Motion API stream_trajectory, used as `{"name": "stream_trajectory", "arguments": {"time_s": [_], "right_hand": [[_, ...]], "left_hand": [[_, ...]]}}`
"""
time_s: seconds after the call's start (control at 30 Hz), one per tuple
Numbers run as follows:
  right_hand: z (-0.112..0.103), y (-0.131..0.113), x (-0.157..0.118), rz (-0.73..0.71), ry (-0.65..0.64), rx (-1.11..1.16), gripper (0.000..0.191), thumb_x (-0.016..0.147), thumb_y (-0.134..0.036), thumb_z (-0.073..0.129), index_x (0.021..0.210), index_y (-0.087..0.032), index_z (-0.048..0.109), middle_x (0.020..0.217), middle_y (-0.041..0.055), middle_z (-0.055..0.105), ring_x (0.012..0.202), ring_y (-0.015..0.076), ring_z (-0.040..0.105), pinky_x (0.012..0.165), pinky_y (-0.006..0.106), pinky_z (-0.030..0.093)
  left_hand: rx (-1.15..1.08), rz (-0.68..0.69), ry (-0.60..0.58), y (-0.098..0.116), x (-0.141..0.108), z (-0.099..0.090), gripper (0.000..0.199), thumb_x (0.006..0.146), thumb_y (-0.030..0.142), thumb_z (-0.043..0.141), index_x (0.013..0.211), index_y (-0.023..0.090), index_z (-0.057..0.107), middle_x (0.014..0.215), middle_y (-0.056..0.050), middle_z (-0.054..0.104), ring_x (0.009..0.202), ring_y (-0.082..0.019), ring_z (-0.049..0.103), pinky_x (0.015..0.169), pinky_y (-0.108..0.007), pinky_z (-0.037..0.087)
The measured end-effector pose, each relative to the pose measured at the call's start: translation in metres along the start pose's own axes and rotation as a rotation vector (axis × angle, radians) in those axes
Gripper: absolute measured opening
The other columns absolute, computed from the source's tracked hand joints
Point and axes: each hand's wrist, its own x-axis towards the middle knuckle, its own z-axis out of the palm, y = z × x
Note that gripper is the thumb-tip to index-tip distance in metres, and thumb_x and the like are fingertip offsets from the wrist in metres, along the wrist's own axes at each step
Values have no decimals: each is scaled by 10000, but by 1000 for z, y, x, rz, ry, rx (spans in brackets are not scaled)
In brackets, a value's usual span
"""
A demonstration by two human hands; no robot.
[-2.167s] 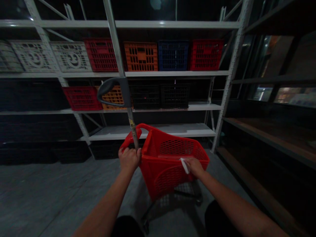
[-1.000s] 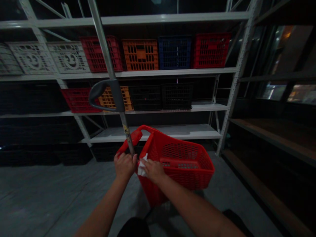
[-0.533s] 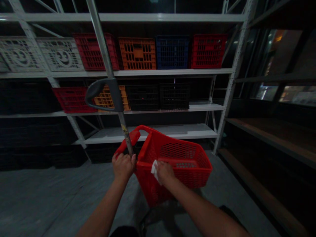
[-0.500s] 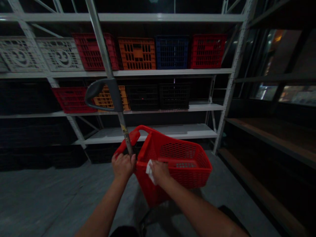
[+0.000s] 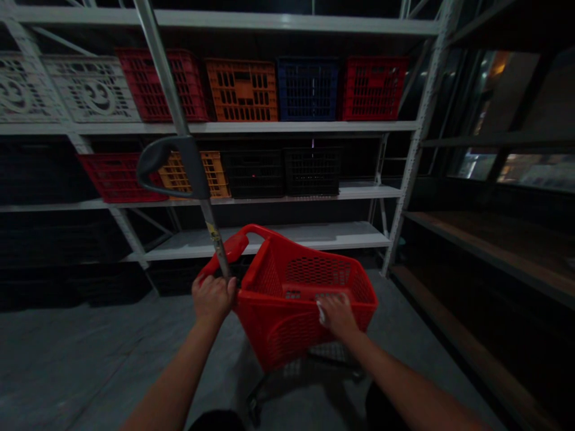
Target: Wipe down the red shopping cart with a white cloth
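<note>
Left hand (image 5: 212, 299): closed around the metal pole (image 5: 214, 239) just above the basket, fingers wrapped, apparently to steady the trolley;
Right hand (image 5: 339, 316): palm down on the basket's near rim, fingers bent and close together, pinning a white wipe (image 5: 320, 312) against the red plastic; how firm the grip is stays hidden;
Basket: the red mesh shopping trolley basket (image 5: 287, 329) sits in front of the person, tilted on its wheeled frame (image 5: 309, 368), between both hands;
Shelving: grey steel shelving (image 5: 287, 126) stands far ahead, holding an orange crate (image 5: 241, 90), a blue crate (image 5: 308, 90) and others in rows;
Floor: grey concrete floor (image 5: 90, 359) runs beneath the trolley.
</note>
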Motion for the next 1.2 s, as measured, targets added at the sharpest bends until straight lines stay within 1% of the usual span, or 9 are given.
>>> {"name": "stream_trajectory", "arguments": {"time_s": [0.13,0.23,0.33,0.57,0.63,0.7,0.83,1.07,1.2], "right_hand": [[-14,72,-39,118,25,-65,242,875,-190,393,990,-243,600,950,40,648,896,187,545,1002,461,104],[-14,77,-41,185,55,-67,279,901,-193,339,938,-229,613,920,41,641,884,188,539,1002,447,111],[-7,34,-18,146,37,-11,244,884,-182,374,853,-217,613,874,31,628,881,184,524,994,442,123],[-4,-145,81,-11,-14,281,169,886,-210,390,886,-226,558,880,2,620,878,165,525,992,459,141],[-7,-177,99,-7,1,319,208,913,-235,337,941,-230,543,920,7,616,911,167,523,996,463,150],[-10,-188,105,-26,5,313,218,920,-252,323,967,-230,535,946,11,610,929,169,520,1005,467,147],[-8,-144,80,-59,-50,227,187,901,-245,369,970,-229,542,941,12,618,912,169,529,1012,496,116],[-16,14,-2,-9,-105,19,225,906,-225,388,1014,-245,584,964,25,646,939,172,539,1027,513,64],[-30,73,-30,-20,-109,-61,269,895,-174,386,1018,-267,606,976,21,662,955,176,552,1047,512,-15]], "left_hand": [[-2,-17,-16,1,-1,2,386,848,354,374,569,183,580,567,-55,606,686,-219,523,859,-421,294],[1,-25,-15,3,-2,2,377,850,355,375,582,185,578,579,-52,612,695,-219,520,871,-421,284],[3,-24,-5,4,-2,1,376,850,354,372,576,190,571,563,-48,601,695,-218,520,865,-415,285],[4,-28,-1,10,-4,-8,378,852,354,369,584,190,578,575,-48,608,693,-214,520,859,-413,295],[6,-23,-7,9,-6,-10,378,852,357,370,589,186,582,577,-49,609,695,-213,522,863,-411,299],[5,-16,-16,7,-7,-11,380,852,360,371,589,184,583,580,-51,611,701,-215,523,871,-414,299],[-20,14,-59,0,-5,-7,375,853,366,366,626,184,602,601,-55,616,715,-219,520,881,-421,295],[-129,20,-134,-15,7,7,384,845,385,348,667,182,621,679,-84,628,790,-252,529,899,-462,304],[-189,-153,-50,-11,7,6,412,831,428,354,945,108,587,1081,-192,573,1085,-325,464,971,-522,256]]}}
